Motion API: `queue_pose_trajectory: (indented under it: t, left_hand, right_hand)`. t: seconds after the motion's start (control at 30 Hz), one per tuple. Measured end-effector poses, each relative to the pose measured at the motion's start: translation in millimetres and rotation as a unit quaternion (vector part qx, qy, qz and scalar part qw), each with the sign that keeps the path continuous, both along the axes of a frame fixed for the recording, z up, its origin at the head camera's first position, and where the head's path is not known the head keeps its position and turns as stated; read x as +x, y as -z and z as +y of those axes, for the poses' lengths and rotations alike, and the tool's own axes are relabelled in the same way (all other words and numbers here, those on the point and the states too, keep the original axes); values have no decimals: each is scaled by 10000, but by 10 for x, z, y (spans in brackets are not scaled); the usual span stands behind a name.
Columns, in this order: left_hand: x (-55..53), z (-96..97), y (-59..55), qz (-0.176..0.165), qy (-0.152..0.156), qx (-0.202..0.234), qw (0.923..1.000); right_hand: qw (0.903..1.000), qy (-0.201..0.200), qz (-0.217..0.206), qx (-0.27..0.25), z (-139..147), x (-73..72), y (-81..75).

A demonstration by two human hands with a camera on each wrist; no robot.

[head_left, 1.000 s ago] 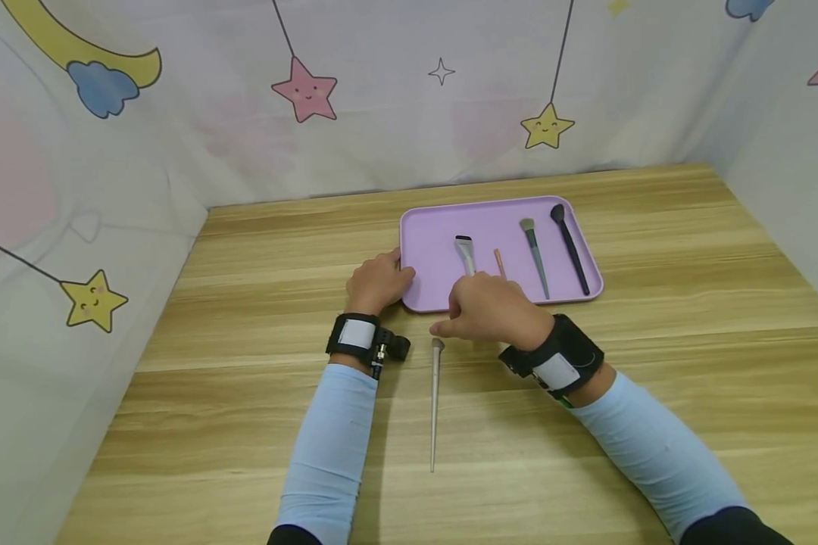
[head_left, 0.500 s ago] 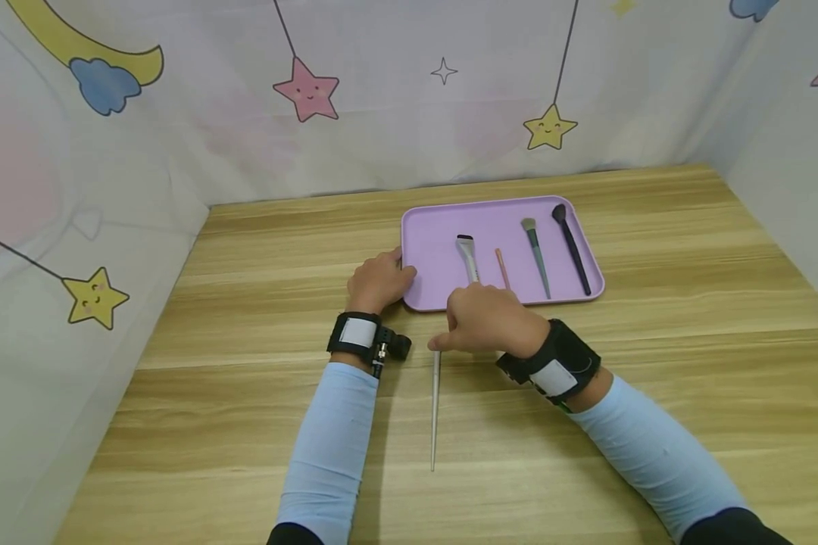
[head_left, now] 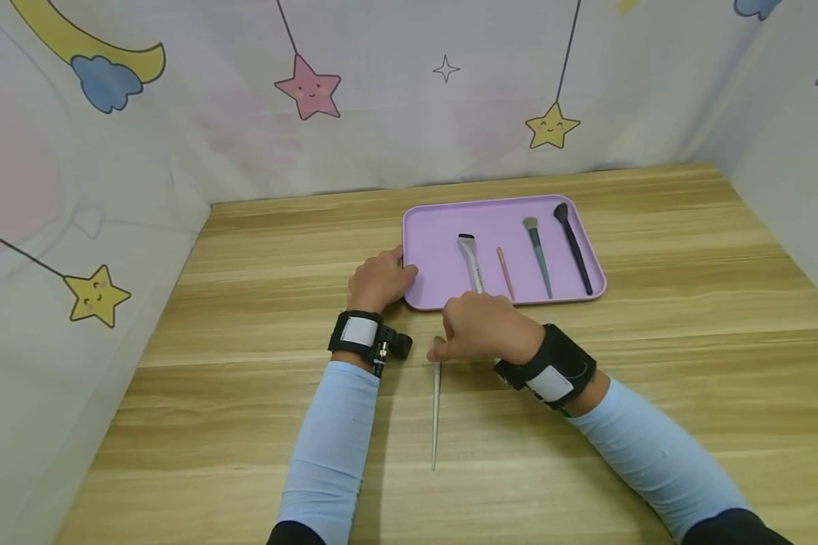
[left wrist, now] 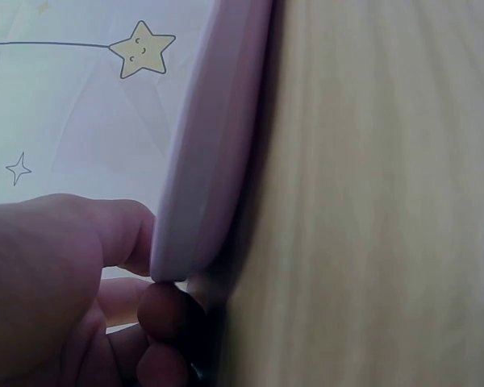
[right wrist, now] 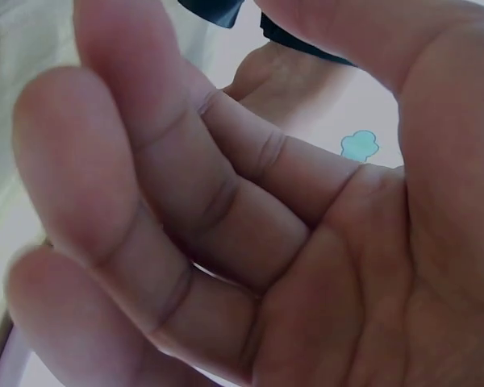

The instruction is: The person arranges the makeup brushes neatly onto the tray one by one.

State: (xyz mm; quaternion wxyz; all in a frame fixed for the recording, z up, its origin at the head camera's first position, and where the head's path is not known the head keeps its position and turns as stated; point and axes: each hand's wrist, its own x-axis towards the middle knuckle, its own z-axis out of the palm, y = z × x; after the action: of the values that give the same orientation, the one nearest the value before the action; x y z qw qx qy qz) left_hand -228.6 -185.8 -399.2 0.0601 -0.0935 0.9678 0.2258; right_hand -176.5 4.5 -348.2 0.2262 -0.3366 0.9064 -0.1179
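Observation:
My left hand (head_left: 379, 281) pinches the left end of a lilac tray (head_left: 432, 235), thumb over the rim. The left wrist view shows its fingers curled around the tray's corner (left wrist: 198, 185). Just in front of the tray, a pale makeup brush (head_left: 435, 416) lies on the table, bristles toward the tray. Above its bristle end is my right hand (head_left: 484, 329), the thumb overlapping the upper handle. Curled fingers (right wrist: 202, 193) fill the right wrist view, where the brush is hidden; I cannot tell whether they grip it.
The tray holds a flat white brush (head_left: 471, 261), a thin orange brush (head_left: 505, 272), a green brush (head_left: 538, 257) and a black brush (head_left: 574, 246). Behind the wooden table (head_left: 273, 272) hangs a white cloth (head_left: 382, 144) printed with stars.
My right hand has moved down from the tray's front edge and along the pale brush, past its bristles onto the upper handle. The left hand, tray and brushes stay in place.

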Motion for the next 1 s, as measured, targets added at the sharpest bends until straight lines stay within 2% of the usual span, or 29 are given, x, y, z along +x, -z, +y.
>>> queue_pose_trajectory:
  t: [0.3,0.5,0.83,1.0]
  left_hand:
    - [-11,1,19,53,-29,-5,10000]
    - [-9,9,12,71,-36,11,10000]
    - [-3,10,1,33,-38,43,10000]
    - [-7,5,8,38,-49,12,10000]
  right_hand:
    - [9998,-174,-16,-76,-48,76,50]
    - [9992,-375,127,45,-66,101,76]
    - [9991,-411,94,97,-99,135,120]
    - [9977,-542,302,254,-122,148,176]
